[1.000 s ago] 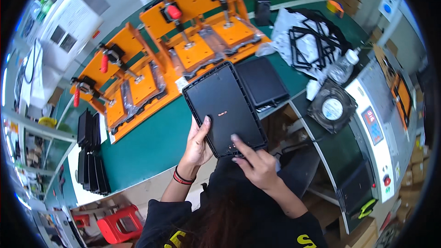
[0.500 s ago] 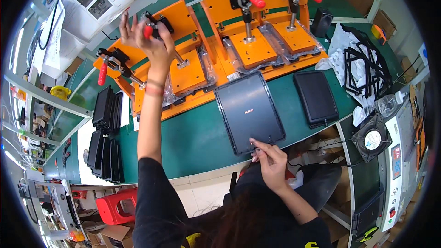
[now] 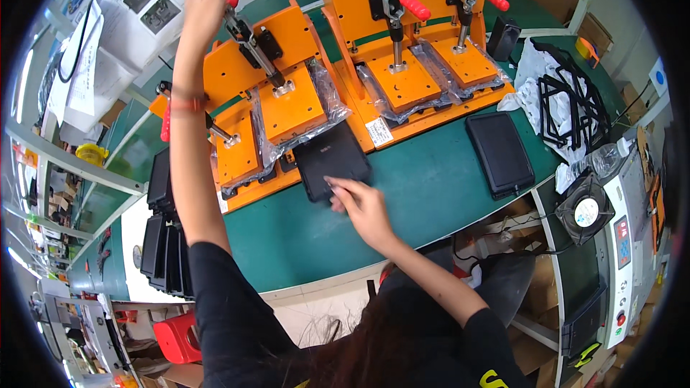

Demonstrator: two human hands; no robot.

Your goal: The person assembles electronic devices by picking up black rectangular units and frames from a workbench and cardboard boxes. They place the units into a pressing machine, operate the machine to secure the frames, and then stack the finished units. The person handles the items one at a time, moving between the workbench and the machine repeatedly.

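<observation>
A black rectangular panel lies tilted on the bench, its far edge against or under the front of an orange clamp fixture; which of the two is hidden. My right hand pinches the panel's near edge, thumb on top. Beyond the fixture my left hand is raised, its fingers stretched upward, slightly smeared and parted. It is beside the red-handled toggle clamp, whose red tip stands just right of the hand. Clear plastic film wraps the sides of the orange pressing plate.
A second orange fixture with two red-handled clamps stands to the right. On the green bench lie another black panel and a heap of black frames on white wrapping. Dark panels are stacked left, beside my left arm.
My right hand has carried the panel left and away from me, to the fixture's front. My left hand has risen; the clamp's red handle stands higher. The view has shifted slightly.
</observation>
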